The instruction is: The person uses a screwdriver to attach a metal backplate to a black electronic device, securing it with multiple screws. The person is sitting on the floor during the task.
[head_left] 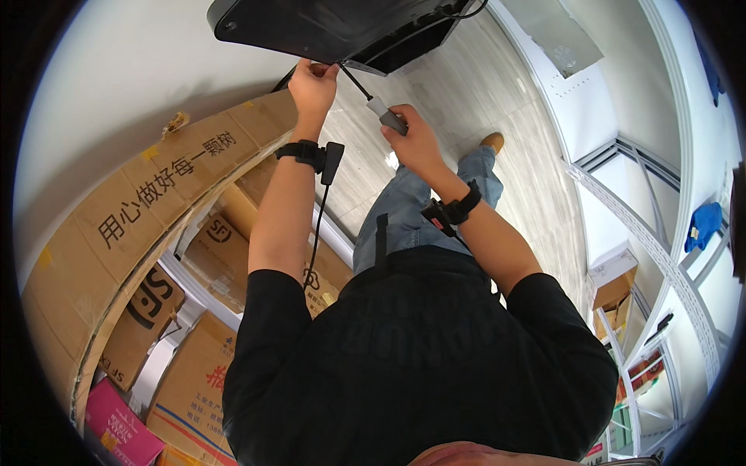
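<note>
A screwdriver (376, 106) with a grey handle and a dark shaft is held in my right hand (416, 141), the fingers wrapped round the handle's end. Its shaft slants up and left, and its tip meets the lower edge of a black flat-sided device (287, 31). My left hand (314, 85) is at that same edge, just left of the tip. Its fingers are pinched together; whatever they hold there is too small or hidden to name. Black straps with small boxes circle both wrists.
To my left stands a long cardboard panel (132, 206) with shelved cartons (206, 373) and a pink box (120, 423) beside it. White metal shelving (633, 213) lines the right, with a blue cloth (703, 225). A black cable (466, 12) loops over the device.
</note>
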Motion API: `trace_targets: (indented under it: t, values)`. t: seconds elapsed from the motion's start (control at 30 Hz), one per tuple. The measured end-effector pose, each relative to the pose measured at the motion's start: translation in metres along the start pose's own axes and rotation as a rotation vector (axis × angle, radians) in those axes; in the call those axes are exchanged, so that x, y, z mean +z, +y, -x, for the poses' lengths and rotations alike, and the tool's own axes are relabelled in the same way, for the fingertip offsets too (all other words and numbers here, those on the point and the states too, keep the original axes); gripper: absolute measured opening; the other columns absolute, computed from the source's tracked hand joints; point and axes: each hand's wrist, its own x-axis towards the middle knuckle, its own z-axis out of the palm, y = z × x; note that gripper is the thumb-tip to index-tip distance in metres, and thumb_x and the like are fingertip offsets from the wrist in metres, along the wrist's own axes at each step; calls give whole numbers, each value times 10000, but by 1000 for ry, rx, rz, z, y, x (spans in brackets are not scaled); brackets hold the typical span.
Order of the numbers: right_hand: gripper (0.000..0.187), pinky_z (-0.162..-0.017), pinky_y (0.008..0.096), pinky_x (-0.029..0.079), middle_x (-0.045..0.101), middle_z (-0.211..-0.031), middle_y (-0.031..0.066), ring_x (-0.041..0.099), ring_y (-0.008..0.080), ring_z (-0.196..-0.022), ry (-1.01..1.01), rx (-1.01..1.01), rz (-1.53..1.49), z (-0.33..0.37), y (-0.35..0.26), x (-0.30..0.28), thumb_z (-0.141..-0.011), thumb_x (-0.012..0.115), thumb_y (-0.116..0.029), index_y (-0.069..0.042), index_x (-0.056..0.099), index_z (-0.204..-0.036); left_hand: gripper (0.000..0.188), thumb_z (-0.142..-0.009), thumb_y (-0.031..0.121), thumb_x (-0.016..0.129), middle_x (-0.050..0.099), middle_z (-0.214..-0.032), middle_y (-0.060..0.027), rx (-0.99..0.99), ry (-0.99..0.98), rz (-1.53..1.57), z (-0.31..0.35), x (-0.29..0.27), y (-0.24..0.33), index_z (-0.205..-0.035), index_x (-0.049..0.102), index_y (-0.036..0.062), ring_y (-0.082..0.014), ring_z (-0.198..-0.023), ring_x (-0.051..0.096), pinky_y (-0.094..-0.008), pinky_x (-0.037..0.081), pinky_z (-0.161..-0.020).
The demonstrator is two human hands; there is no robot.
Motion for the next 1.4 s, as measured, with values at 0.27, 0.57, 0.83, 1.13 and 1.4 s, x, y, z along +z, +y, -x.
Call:
trace_targets:
  t: [0.27, 0.57, 0.83, 1.13, 1.4]
  values:
    - [437, -798, 389, 485, 576, -994, 192, 606, 339, -923, 62, -24, 107, -3, -2, -1, -712, 758, -171, -12, 551, -1062, 248, -691, 63, 767, 679, -748, -84, -11, -25, 17, -2, -1, 6, -893, 626, 32, -232, -654, 665, -346, 516, -644]
    - [406, -689, 342, 486, 638, -857, 128, 623, 234, -794, 26, 177, -222, -5, 17, 11, -760, 747, -183, 33, 549, -1041, 268, -711, 61, 727, 686, -780, -101, 74, -42, -123, -2, 2, 0, -944, 599, 30, -297, -728, 670, -389, 517, -692]
    - [426, -598, 274, 439, 617, -850, 91, 568, 143, -691, -108, 475, -579, -8, -3, -1, -880, 641, -270, 40, 508, -1140, 293, -720, 68, 711, 683, -758, -102, 66, -65, -158, 0, 3, 1, -979, 578, 35, -317, -732, 663, -407, 512, -679]
    - [487, -514, 290, 418, 597, -880, 110, 504, 142, -639, -96, 435, -641, -10, 9, 7, -837, 680, -395, 45, 566, -1011, 288, -723, 79, 709, 646, -692, -93, 93, -52, -175, -1, 5, -3, -969, 565, 39, -327, -669, 641, -428, 501, -632]
    - [374, -547, 273, 421, 615, -766, 93, 497, 133, -598, -115, 371, -433, -7, -10, 3, -865, 664, -284, 60, 590, -991, 288, -730, 95, 706, 641, -687, -101, 93, -61, -205, 0, 4, 1, -970, 563, 28, -331, -657, 635, -432, 501, -635]
